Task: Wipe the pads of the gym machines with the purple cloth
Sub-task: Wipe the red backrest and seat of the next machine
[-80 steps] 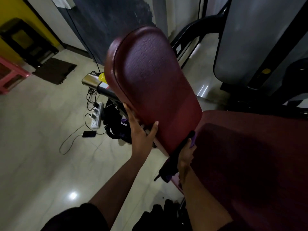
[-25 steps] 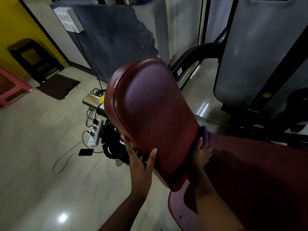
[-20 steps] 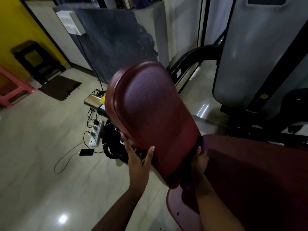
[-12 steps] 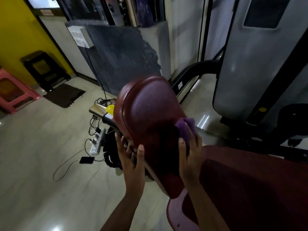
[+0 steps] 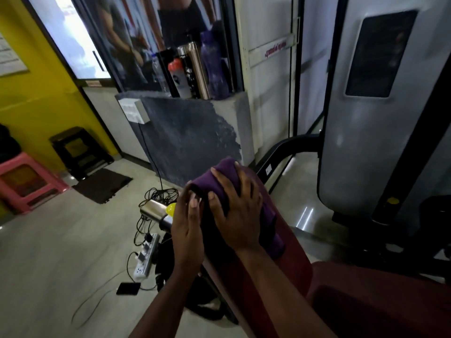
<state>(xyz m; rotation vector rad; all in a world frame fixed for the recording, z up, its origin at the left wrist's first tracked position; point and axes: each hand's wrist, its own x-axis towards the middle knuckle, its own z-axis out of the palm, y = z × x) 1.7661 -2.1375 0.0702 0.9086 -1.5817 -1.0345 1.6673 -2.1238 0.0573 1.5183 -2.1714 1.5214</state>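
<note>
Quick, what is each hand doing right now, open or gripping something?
Left hand: open, flat against the pad's edge.
Right hand: open, pressing the cloth on the pad.

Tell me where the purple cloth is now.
The cloth lies centre of the head view, atop the red pad, under the right hand, left hand beside it.

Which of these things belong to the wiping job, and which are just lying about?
In the job: purple cloth, maroon back pad, right hand, left hand, seat pad.
Lying about: bottles, power strip, phone, pink stool, black mat.
</note>
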